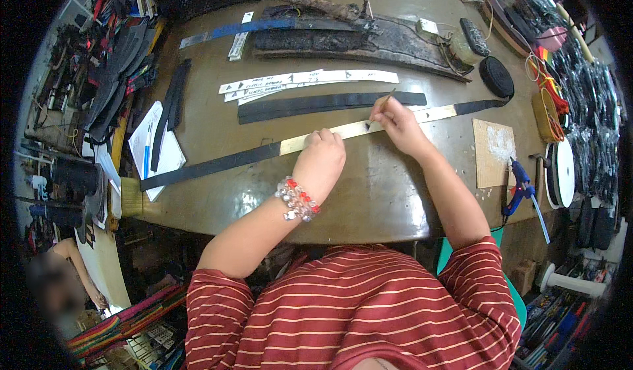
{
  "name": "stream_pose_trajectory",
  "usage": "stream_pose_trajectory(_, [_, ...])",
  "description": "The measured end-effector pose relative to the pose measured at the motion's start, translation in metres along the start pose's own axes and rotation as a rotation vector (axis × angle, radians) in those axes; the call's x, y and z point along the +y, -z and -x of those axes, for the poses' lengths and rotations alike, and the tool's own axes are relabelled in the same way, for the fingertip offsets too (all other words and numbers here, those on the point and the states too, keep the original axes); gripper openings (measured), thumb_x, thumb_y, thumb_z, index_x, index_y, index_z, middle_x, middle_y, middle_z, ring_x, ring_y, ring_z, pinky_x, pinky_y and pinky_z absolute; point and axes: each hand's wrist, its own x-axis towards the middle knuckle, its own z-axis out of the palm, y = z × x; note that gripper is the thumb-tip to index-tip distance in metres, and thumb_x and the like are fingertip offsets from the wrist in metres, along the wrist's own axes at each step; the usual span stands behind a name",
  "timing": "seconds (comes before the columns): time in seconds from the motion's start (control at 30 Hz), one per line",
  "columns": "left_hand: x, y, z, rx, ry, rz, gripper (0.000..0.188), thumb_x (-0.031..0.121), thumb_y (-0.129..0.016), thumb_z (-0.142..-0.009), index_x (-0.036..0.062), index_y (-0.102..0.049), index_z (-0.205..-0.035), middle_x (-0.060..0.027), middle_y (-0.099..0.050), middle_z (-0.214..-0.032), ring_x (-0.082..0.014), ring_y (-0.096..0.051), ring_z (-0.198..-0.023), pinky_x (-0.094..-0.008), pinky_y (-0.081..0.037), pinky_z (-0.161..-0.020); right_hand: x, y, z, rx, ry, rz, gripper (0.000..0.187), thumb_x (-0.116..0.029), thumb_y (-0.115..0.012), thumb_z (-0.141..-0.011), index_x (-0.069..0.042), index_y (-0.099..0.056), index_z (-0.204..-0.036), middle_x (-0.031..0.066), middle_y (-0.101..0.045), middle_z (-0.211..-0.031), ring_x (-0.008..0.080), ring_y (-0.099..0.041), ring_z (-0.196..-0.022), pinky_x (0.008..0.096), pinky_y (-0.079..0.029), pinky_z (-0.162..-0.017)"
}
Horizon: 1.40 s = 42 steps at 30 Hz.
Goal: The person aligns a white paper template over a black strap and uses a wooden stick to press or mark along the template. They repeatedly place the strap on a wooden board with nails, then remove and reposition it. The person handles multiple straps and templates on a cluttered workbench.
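Note:
A long black band (217,166) runs slantwise across the table. Over its middle lies a narrow cream-coloured strip (428,114) with small dark triangle marks. My left hand (321,162), a beaded bracelet on its wrist, is closed, with bent fingertips pressing the strip down against the band. A thin pencil-like stick (390,97) is pinched in my right hand (399,125), whose fingers rest over the strip near a dark triangle. The stick's lower tip is hidden by the fingers. At the far right, the band leads to a black roll (496,77).
Beyond my hands lie folded black bands (283,108), white marked strips (310,79) and a steel ruler (237,28). Cardboard (493,152) and a blue glue gun (519,187) sit right. A blue pen (147,151) lies left on paper; another person's arm (82,271) shows lower left.

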Motion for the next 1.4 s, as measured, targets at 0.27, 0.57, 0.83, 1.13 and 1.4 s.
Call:
stream_pose_trajectory(0.27, [0.012,-0.002,-0.014,-0.072,0.042,-0.098,0.067,0.005,-0.052,-0.082,0.0263,-0.035,-0.143,-0.0141,-0.053,-0.08,-0.0253,-0.059,-0.067,-0.0316,-0.053,-0.06,-0.017,-0.001,-0.004,-0.115,0.039,0.154,0.008,-0.006,-0.055,-0.085,-0.003,-0.05,-0.09,0.0144,-0.058,-0.085,0.0351,-0.059,-0.084,0.0394,-0.047,-0.073])
stream_pose_trajectory(0.57, [0.014,0.001,-0.015,-0.108,0.035,-0.118,0.067,0.004,-0.051,-0.082,0.0262,-0.034,-0.143,-0.0148,-0.054,-0.08,-0.0257,-0.061,-0.068,-0.0315,-0.054,-0.062,-0.014,-0.006,-0.002,-0.084,0.097,0.191,0.006,-0.002,-0.055,-0.085,-0.002,-0.051,-0.091,0.012,-0.056,-0.084,0.028,-0.058,-0.083,0.0343,-0.046,-0.075])
stream_pose_trajectory(0.83, [0.004,0.018,-0.035,-0.043,-0.096,0.06,0.045,0.003,-0.046,-0.086,0.0097,-0.046,-0.13,-0.0184,-0.053,-0.092,-0.0297,-0.062,-0.075,-0.0358,-0.055,-0.069,-0.007,0.065,0.004,0.106,-0.157,0.071,0.01,-0.003,-0.057,-0.088,-0.003,-0.052,-0.096,0.0042,-0.057,-0.075,0.0116,-0.053,-0.073,0.0277,-0.045,-0.07])
stream_pose_trajectory(1.13, [0.034,0.023,-0.072,-0.176,-0.296,0.076,0.023,0.001,-0.051,-0.079,-0.006,-0.061,-0.099,-0.0198,-0.057,-0.089,-0.0304,-0.061,-0.085,-0.0363,-0.054,-0.074,0.023,0.065,0.021,0.015,-0.069,0.07,0.005,-0.001,-0.052,-0.09,-0.003,-0.05,-0.094,0.0038,-0.056,-0.082,0.011,-0.053,-0.072,0.0258,-0.044,-0.065])
stream_pose_trajectory(1.4, [0.056,0.003,-0.082,-0.003,-0.192,-0.074,0.048,0.006,-0.053,-0.081,0.0076,-0.052,-0.129,-0.014,-0.057,-0.083,-0.0258,-0.062,-0.07,-0.0309,-0.054,-0.058,0.01,0.065,0.018,-0.024,0.011,0.153,0.008,0.003,-0.054,-0.084,0.0,-0.049,-0.089,0.0119,-0.054,-0.084,0.0257,-0.055,-0.08,0.0323,-0.044,-0.074])
